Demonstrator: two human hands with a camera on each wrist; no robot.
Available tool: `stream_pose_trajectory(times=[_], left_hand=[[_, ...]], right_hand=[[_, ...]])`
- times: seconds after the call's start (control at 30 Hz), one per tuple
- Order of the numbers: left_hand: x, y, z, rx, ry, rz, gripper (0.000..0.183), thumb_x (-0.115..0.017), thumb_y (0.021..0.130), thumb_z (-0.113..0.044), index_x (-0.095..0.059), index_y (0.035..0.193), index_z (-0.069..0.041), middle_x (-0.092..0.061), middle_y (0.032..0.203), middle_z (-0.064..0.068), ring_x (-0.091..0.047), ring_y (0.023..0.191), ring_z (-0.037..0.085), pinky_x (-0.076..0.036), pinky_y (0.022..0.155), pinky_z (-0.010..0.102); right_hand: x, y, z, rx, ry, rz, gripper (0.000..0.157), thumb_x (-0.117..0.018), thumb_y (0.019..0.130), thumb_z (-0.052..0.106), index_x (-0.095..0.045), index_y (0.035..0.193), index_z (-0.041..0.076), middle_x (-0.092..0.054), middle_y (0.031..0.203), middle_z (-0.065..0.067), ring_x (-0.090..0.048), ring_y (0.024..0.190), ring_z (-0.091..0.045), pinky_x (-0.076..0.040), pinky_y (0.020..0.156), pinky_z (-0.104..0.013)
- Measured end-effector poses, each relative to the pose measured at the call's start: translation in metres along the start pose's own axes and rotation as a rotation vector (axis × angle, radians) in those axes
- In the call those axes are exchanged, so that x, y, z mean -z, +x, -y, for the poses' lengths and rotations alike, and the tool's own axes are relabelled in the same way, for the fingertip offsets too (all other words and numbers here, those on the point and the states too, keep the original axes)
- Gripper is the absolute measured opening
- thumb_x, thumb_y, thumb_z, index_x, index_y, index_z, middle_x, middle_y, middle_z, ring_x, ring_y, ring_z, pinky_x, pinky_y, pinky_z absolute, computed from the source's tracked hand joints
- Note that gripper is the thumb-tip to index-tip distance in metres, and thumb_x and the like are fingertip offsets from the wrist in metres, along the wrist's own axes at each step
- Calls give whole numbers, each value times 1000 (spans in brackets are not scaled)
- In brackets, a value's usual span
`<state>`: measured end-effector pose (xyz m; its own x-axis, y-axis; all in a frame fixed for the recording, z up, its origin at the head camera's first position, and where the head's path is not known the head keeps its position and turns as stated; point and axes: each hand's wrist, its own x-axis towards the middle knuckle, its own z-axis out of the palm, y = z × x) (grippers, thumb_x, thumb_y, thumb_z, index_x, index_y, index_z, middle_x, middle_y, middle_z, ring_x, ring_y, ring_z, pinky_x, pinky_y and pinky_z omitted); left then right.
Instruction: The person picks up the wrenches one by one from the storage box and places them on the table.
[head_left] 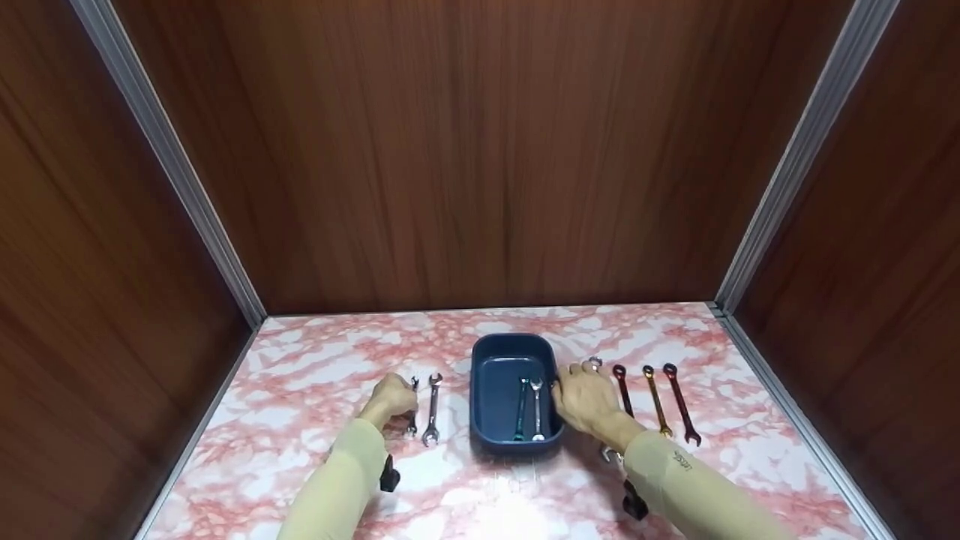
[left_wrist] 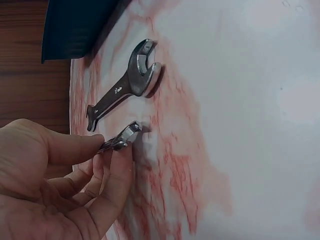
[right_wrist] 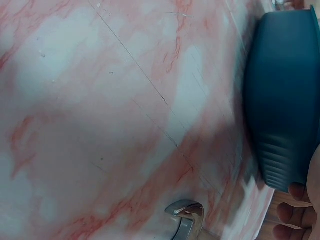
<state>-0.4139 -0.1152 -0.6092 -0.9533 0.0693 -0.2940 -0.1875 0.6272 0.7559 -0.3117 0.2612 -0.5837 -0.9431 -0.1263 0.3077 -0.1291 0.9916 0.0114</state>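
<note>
My left hand (head_left: pixel 393 395) pinches a small silver wrench (left_wrist: pixel 125 136) between thumb and fingers, close over the table. Just beside it lies a larger silver open-ended wrench (head_left: pixel 433 409). Between the hands stands a dark blue bin (head_left: pixel 487 444), holding a green wrench (head_left: pixel 521 409) and a silver wrench (head_left: pixel 537 409). My right hand (head_left: pixel 587 397) rests at the bin's right rim, its fingers loosely bent beside the bin wall. Beneath that hand lies another silver wrench (head_left: pixel 607 454), its middle hidden.
Right of the right hand lie a dark red wrench (head_left: pixel 623 390), a gold wrench (head_left: pixel 657 401) and a red wrench (head_left: pixel 681 403). The pink-and-white marbled table (head_left: pixel 330 337) is walled by brown wood-grain panels (head_left: pixel 480 165) with metal corner rails (head_left: pixel 180 172).
</note>
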Motion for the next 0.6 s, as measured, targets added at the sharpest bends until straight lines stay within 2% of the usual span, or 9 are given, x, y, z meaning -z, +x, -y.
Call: stream_pose_trajectory(times=[0.07, 0.17, 0.27, 0.33, 0.5, 0.57, 0.6], left_hand=[[1, -6, -5, 6, 34, -18, 18, -65, 82, 3, -65, 99, 2, -69, 74, 12, -69, 56, 22, -61, 52, 34], [3, -27, -23, 37, 94, -57, 9, -66, 82, 4, -66, 86, -4, -68, 71, 8, -67, 53, 19, -61, 52, 33], [0, -29, -24, 32, 131, -81, 13, -63, 82, 4, -63, 77, -8, -66, 68, 7, -64, 51, 18, -59, 49, 33], [-1, -26, -22, 24, 155, -92, 10, -63, 80, 4, -64, 77, -6, -66, 71, 9, -64, 53, 20, -58, 49, 33], [-9, 10, 5, -43, 260, -117, 6, -66, 78, -4, -66, 83, -6, -68, 81, 11, -66, 68, 27, -55, 57, 34], [-9, 11, 6, -58, 287, -129, 4, -68, 79, -6, -66, 82, -7, -69, 83, 12, -67, 73, 29, -55, 61, 35], [-7, 4, 2, -63, 289, -135, 4, -69, 79, -6, -66, 81, -7, -70, 83, 13, -68, 75, 30, -55, 63, 36]], right_hand=[[0, 0, 0, 1, -3, -2, 33, -60, 110, 33, -71, 119, 4, -77, 112, -21, -71, 112, -43, -54, 97, -60], [0, 0, 0, 2, -2, -10, 32, -60, 110, 33, -70, 117, 4, -78, 112, -21, -72, 111, -44, -54, 96, -60], [-1, 0, 0, 8, -5, -27, 31, -62, 110, 33, -70, 115, 4, -78, 110, -21, -72, 110, -44, -55, 94, -60], [-2, 0, 0, 13, -8, -38, 30, -62, 109, 33, -70, 114, 4, -78, 109, -21, -72, 108, -44, -55, 93, -59], [-3, -1, 0, 20, -16, -52, 29, -63, 109, 33, -70, 112, 5, -77, 105, -20, -71, 105, -43, -56, 90, -58], [-2, -1, 0, 20, -16, -55, 29, -64, 109, 32, -70, 112, 4, -77, 105, -20, -71, 105, -43, -55, 90, -58], [-2, -1, 0, 20, -16, -56, 29, -64, 109, 32, -70, 112, 4, -77, 105, -21, -71, 105, -43, -55, 90, -58]])
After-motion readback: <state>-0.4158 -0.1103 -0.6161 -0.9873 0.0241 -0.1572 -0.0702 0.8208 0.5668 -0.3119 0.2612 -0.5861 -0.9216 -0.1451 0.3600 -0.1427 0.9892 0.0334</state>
